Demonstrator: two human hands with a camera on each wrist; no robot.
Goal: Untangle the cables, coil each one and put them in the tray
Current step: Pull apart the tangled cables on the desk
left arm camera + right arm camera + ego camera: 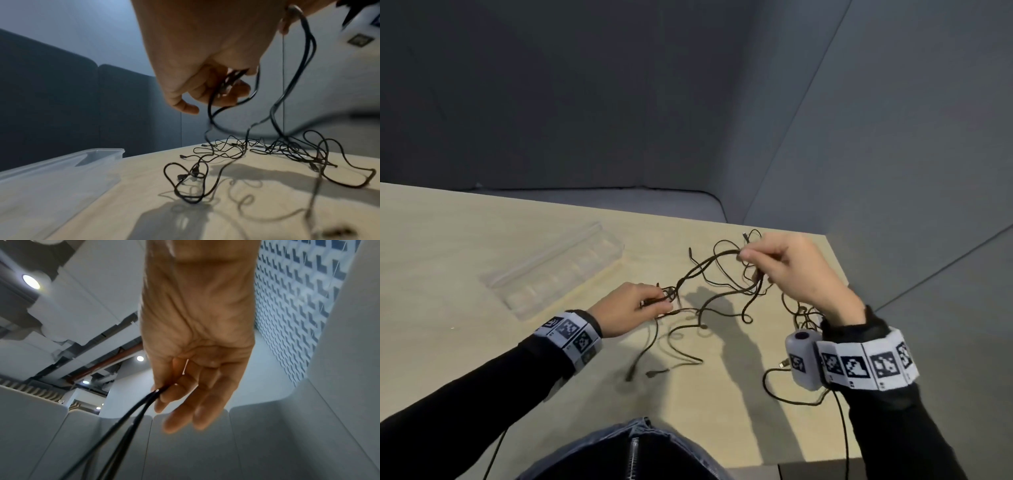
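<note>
Two hands work one knot of thin black cables (709, 294) above the pale desk (482, 240). The left hand (631, 310) hangs low over the desk, its fingers curled and its thumb and fingertips (236, 91) pinching a bunch of strands. The right hand (791, 270) is raised higher and farther right; its thumb and forefinger pinch two strands (144, 402), while its other fingers (191, 410) hang loosely extended. Between the hands the strands run taut in a shallow arc. Most of the tangle lies slack on the desk beneath and to the right, with several plug ends lying loose. Left of the left hand, apart from the cables, a clear plastic tray (524, 274) lies on the desk.
</note>
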